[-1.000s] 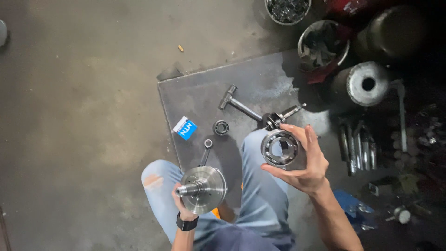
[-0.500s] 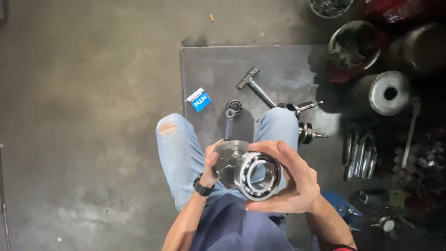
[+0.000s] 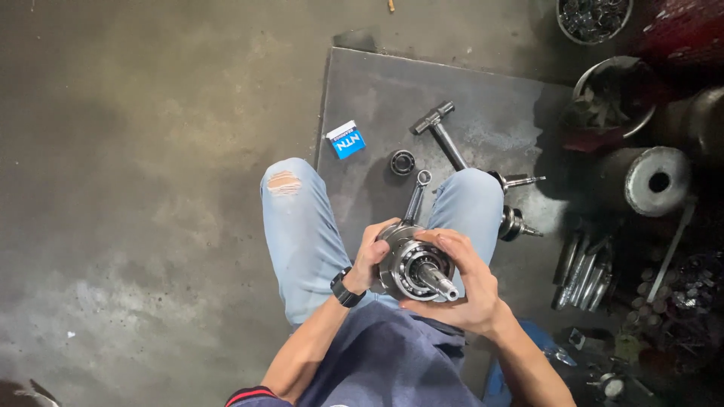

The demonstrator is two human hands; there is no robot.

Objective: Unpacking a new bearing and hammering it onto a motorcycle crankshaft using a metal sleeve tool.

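While the left hand (image 3: 375, 252) grips the crankshaft (image 3: 411, 264) at lower centre, the right hand (image 3: 460, 283) clasps the ball bearing (image 3: 413, 265) already slipped over its shaft, seemingly not yet pressed home.

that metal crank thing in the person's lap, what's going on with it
A seated person in torn light-blue jeans holds a steel crankshaft assembly over the lap with both hands. The left hand grips its round web from the side; the right hand cups a ring-shaped ball bearing sitting around the protruding shaft. On the grey metal plate ahead lie a hammer, a small bearing and a blue box.
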